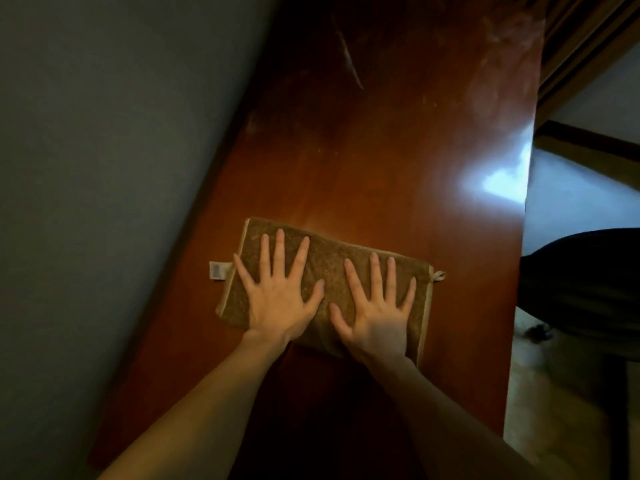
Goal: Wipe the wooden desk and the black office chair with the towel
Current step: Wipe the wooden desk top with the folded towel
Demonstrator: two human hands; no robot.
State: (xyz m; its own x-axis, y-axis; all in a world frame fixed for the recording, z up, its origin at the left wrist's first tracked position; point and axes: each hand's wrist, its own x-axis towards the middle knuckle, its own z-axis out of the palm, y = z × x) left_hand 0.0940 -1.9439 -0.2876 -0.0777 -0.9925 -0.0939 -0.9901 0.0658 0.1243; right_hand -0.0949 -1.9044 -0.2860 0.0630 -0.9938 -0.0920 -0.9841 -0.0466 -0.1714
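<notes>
Towel: folded brown terry towel (325, 285) lies flat on the reddish wooden bench (398, 150).
Left hand (277, 299): fingers spread, pressing down.
Right hand (377, 317): likewise spread, probably sharing pressure for wiping.
Chair: black office chair (585, 289) beside bench, untouched.

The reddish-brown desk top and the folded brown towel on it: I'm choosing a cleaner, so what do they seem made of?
Reddish-brown desk top: likely varnished wood or veneer, glossy, mirroring bright light. Folded brown towel: seemingly terry cloth, nubby matte pile, paler edging.
</notes>
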